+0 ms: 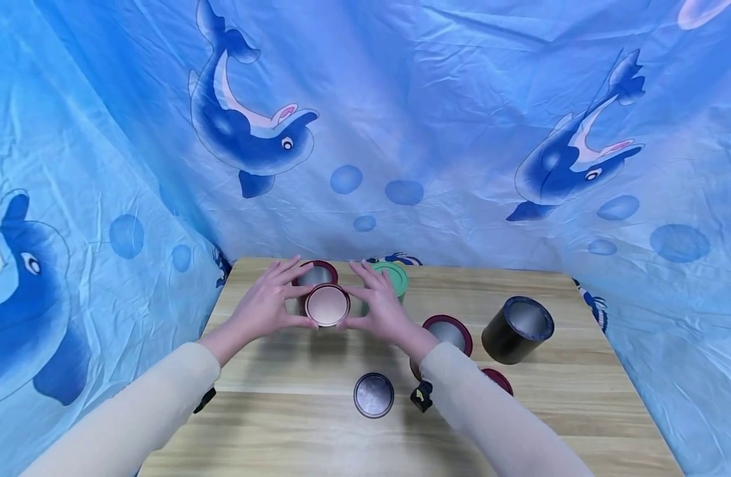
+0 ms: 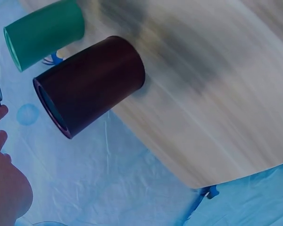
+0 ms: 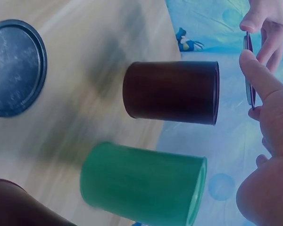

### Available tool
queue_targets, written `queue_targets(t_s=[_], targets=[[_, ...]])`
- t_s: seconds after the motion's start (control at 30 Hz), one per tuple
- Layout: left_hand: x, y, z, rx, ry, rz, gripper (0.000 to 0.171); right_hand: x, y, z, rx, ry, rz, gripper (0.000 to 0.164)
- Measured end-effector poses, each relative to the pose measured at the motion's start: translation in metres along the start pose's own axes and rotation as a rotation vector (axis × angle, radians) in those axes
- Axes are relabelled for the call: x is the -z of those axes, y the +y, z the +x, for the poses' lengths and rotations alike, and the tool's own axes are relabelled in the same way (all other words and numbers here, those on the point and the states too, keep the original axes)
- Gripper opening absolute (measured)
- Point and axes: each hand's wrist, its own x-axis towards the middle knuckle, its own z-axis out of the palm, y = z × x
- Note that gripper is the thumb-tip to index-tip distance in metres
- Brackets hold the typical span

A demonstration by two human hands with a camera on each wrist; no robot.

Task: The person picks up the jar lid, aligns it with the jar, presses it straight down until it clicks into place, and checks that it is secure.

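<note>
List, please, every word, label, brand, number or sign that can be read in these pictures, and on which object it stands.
No text is readable in any view.
Held lid, dark red can, green can: no lettering visible.
Dark lid: pale marks, too blurred to read.
Black wrist device: yellowish mark, too small to read.
Blue cloth: printed dolphins, no words.

I am working in a curtained-off booth: blue, dolphin-printed fabric sheets (image 1: 455,112) are enclosing my pale, wood-grained surface (image 1: 276,427) at back, left and right.
</note>
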Motion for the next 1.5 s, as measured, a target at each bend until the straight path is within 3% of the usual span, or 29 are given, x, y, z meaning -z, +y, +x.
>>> queue_targets(t_s=[0.5,0.97,1.5], targets=[[0.007,-0.015,0.014,0.017,-0.013,0.008,0.083,0.006,0.005,0.025,-0.018,-0.035,-0.055,0.073],[0.009,-0.042,0.028,0.088,-0.046,-0.005,0.08,0.009,0.018,0.068,-0.037,-0.136,-0.057,0.073],[0.018,-0.068,0.041,0.152,-0.141,-0.031,0.079,0.011,0.019,0.102,-0.065,-0.217,-0.078,0.072]])
